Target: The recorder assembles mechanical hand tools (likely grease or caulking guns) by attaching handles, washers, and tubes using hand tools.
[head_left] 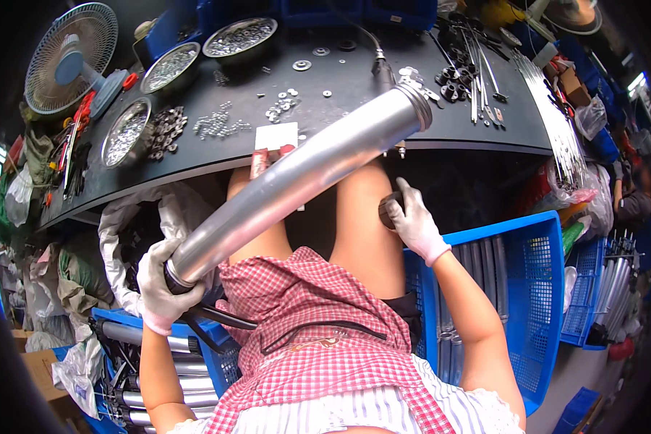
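Note:
A long silver metal tube point(296, 181) slants up across my lap, its far end resting over or just above the table edge. At its near end, my left hand point(162, 286), in a white glove, is wrapped round the tube. A threaded or ribbed collar point(417, 105) shows at the far end. My right hand point(418, 226), also gloved, is beside my right thigh, fingers curved at a dark round piece point(388, 210) like a cap. Part of that piece is hidden behind the fingers.
The dark worktable point(383, 79) carries metal bowls point(240, 37) of small parts, loose hardware and thin rods point(481, 72). A blue basket point(550, 289) with tubes stands at my right; more tubes point(168, 398) lie at my left. A fan point(69, 65) stands far left.

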The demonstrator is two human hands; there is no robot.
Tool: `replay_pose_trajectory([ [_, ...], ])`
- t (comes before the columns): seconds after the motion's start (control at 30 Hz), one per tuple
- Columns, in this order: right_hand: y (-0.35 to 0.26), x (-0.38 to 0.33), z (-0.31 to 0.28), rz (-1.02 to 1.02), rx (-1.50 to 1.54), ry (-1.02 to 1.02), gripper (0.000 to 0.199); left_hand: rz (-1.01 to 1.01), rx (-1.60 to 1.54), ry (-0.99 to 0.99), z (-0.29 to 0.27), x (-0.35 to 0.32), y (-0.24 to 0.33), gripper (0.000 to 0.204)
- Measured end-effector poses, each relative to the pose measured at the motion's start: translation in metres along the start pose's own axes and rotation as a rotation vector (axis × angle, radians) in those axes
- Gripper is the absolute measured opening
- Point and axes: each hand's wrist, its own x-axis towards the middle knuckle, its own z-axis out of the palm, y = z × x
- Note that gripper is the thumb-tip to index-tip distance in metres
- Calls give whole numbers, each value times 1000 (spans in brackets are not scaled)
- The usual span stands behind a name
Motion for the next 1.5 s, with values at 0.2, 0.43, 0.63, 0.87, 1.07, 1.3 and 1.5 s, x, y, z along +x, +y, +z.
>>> replay_pose_trajectory([
  [0.2, 2, 18, -34, 129, -36, -118, 63, 39, -26, -39, -10, -6, -18, 60],
  [0.43, -34, 15, -115, -95, 984, -378, 100, 217, 7, -173, -10, 10, -28, 62],
  [0.63, -37, -12, -153, -414, 901, -301, 90, 149, -260, -345, -8, 37, -31, 59],
  [0.87, -38, -36, -182, -792, 320, -104, 86, 20, -448, -575, -6, 76, -25, 57],
  [1.07, -28, -35, -207, -1260, 261, -86, 52, -151, -599, -859, -5, 93, -16, 63],
  [1.3, -49, -51, -216, -9, 418, -325, 115, -138, -511, -758, 6, 98, -10, 64],
  [1.5, -29, -28, -184, -548, 232, 107, 100, 138, -429, -653, 5, 100, -7, 72],
])
